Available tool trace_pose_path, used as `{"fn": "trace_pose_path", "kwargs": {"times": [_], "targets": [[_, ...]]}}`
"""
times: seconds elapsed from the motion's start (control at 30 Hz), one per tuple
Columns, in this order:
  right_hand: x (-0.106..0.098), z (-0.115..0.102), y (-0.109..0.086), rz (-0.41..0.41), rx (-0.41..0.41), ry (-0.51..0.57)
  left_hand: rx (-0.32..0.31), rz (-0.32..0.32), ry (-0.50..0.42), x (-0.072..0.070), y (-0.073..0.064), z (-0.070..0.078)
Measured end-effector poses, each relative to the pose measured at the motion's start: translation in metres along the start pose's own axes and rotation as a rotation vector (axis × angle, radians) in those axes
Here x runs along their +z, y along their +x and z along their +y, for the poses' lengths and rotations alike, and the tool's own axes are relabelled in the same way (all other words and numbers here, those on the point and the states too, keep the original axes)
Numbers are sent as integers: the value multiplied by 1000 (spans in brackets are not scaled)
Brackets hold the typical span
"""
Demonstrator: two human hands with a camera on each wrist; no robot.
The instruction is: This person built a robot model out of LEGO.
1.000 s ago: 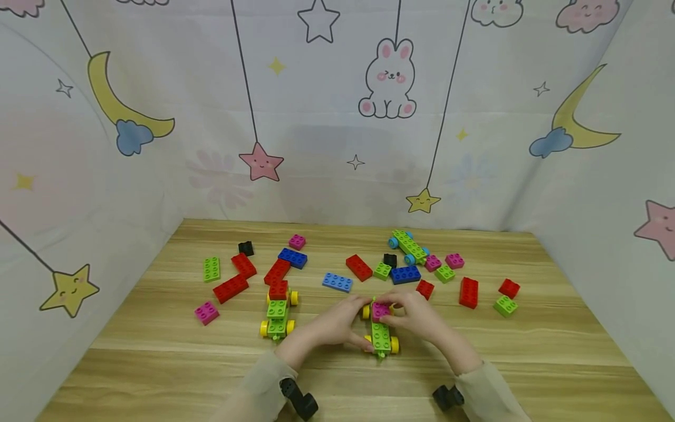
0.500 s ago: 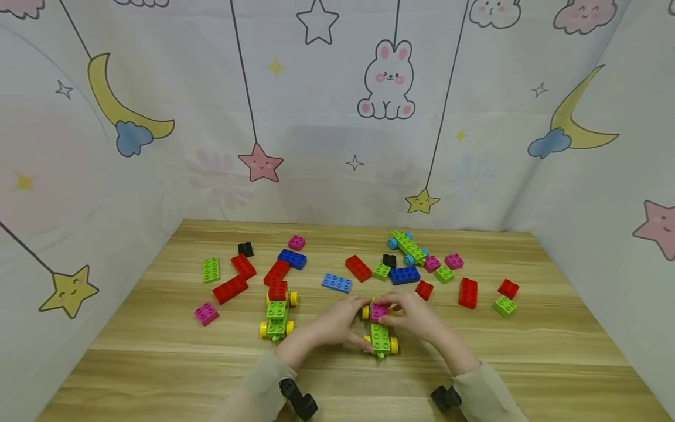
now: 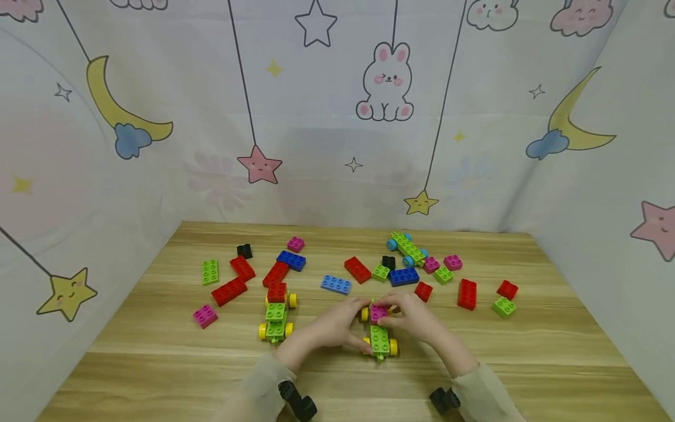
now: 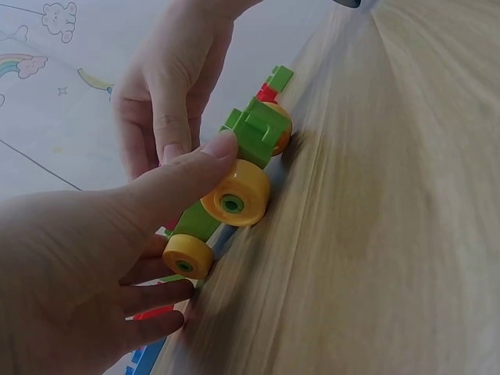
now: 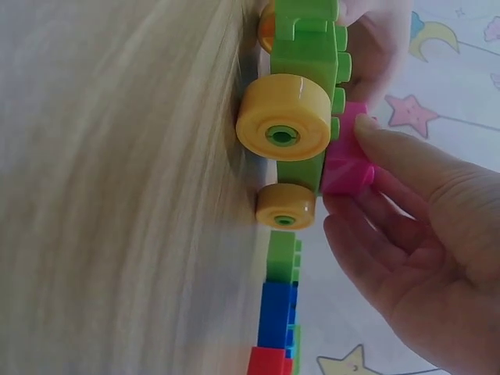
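A green toy car base (image 3: 379, 340) with yellow wheels stands on the table, its length pointing away from me. My left hand (image 3: 337, 323) grips it from the left, thumb near the close end and fingers towards the far end. Over the far part of the base sits a pink brick (image 3: 378, 315), pinched between thumb and fingers of my right hand (image 3: 413, 316). In the right wrist view the pink brick (image 5: 348, 148) is against the studs of the base. The left wrist view has the left thumb beside a yellow wheel (image 4: 237, 194).
To the left stands another yellow-wheeled car (image 3: 276, 328) bearing green and red bricks. Farther back are a green base with blue wheels (image 3: 408, 249), a light blue brick (image 3: 336, 285) and a red brick (image 3: 357, 269). Several loose bricks lie on both sides; a fabric backdrop (image 3: 316, 117) rises behind.
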State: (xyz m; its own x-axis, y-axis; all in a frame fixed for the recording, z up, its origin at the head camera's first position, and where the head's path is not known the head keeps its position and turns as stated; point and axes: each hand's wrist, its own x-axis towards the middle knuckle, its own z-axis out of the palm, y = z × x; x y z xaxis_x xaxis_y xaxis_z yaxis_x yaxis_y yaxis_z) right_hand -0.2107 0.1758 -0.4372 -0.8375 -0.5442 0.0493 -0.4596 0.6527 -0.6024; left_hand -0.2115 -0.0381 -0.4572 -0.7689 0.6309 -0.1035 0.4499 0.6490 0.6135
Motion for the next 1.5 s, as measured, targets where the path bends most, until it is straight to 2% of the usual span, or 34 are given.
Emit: {"fn": "trace_pose_path", "kwargs": {"times": [0.5, 0.8, 1.1, 1.27, 1.5], "targets": [[1, 2, 0, -1, -7, 12, -3, -3, -6, 0, 0, 1], [2, 0, -1, 13, 1, -16, 2, -2, 2, 0, 0, 0], [1, 0, -1, 4, -24, -45, 6, -3, -1, 1, 0, -1], [-2, 5, -3, 7, -34, -17, 7, -6, -4, 1, 0, 0], [-5, 12, -5, 22, -7, 23, 0, -6, -8, 0, 0, 0]]}}
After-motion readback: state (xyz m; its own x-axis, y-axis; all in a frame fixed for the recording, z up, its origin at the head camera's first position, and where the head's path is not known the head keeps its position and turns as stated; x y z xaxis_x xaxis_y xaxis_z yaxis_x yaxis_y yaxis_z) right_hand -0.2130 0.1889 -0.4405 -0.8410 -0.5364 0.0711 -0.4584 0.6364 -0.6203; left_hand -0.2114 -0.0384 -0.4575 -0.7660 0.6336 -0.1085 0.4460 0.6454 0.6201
